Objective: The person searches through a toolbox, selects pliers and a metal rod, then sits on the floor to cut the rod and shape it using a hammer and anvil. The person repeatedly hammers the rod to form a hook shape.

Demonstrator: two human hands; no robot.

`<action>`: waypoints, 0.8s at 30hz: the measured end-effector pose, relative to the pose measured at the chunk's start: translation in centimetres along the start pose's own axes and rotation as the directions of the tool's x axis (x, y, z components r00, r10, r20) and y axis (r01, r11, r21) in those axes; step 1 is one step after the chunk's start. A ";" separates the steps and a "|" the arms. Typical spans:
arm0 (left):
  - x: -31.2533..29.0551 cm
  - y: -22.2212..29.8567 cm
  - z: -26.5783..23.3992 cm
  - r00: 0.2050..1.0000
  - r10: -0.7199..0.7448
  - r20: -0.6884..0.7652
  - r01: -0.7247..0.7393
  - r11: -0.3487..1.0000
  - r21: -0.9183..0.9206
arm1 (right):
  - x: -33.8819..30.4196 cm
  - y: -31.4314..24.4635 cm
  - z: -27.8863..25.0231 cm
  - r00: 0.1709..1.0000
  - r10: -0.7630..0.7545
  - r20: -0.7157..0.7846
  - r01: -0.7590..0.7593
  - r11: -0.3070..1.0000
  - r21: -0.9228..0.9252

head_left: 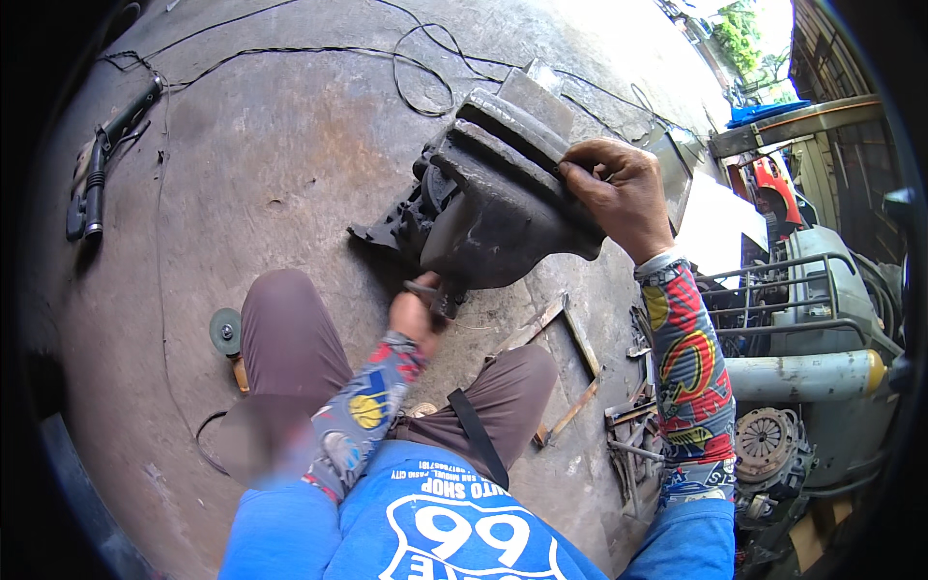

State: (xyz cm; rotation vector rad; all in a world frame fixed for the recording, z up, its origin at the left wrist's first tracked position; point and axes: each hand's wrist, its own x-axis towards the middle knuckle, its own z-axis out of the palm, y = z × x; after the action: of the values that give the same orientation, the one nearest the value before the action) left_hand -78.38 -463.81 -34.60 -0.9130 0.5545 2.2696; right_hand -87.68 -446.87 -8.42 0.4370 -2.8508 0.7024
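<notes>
A big dark bench vise (503, 213) stands before my knees, its jaws running from upper left toward my right hand. My left hand (416, 314), slightly blurred, is closed round the vise handle (422, 289) at the vise's near lower end. At the right end of the jaws is my right hand (619, 188), thumb and fingers pinched together over the gap. Whatever those fingers hold is hidden. Just beyond the jaws a flat grey metal plate (536, 100) sticks up; whether it is clamped cannot be made out.
An angle grinder (226, 333) lies beside my left knee. Far left is a black tool (111, 159); a black cable (319, 50) loops across the concrete floor. A metal frame (580, 338) lies near my right knee. Along the right stand a gas cylinder (802, 376), a clutch part (764, 440) and scrap.
</notes>
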 end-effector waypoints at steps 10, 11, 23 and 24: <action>-12.4 1.0 6.0 0.198 0.754 0.626 -0.918 -0.082 0.389 | 0.1 -0.3 -0.2 1.000 0.029 -0.005 -0.029 0.999 -0.034; -12.4 -0.5 6.4 0.162 0.740 0.653 -0.946 -0.072 0.316 | 0.1 -0.3 -0.2 0.999 0.034 -0.008 -0.034 0.999 -0.031; 0.7 1.4 -5.2 0.955 0.168 0.245 -0.172 0.985 -0.004 | 0.2 -0.3 0.1 1.000 0.008 -0.027 -0.009 0.998 -0.059; 0.2 3.6 -5.9 0.961 0.206 0.184 -0.176 0.970 -0.165 | 0.1 -0.3 0.1 1.000 0.008 -0.026 -0.010 0.998 -0.066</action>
State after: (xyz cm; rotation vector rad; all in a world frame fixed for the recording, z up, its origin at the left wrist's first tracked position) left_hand -78.19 -469.74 -38.19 -0.7129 0.4044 2.5708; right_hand -87.71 -447.18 -8.36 0.4018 -2.8438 0.6084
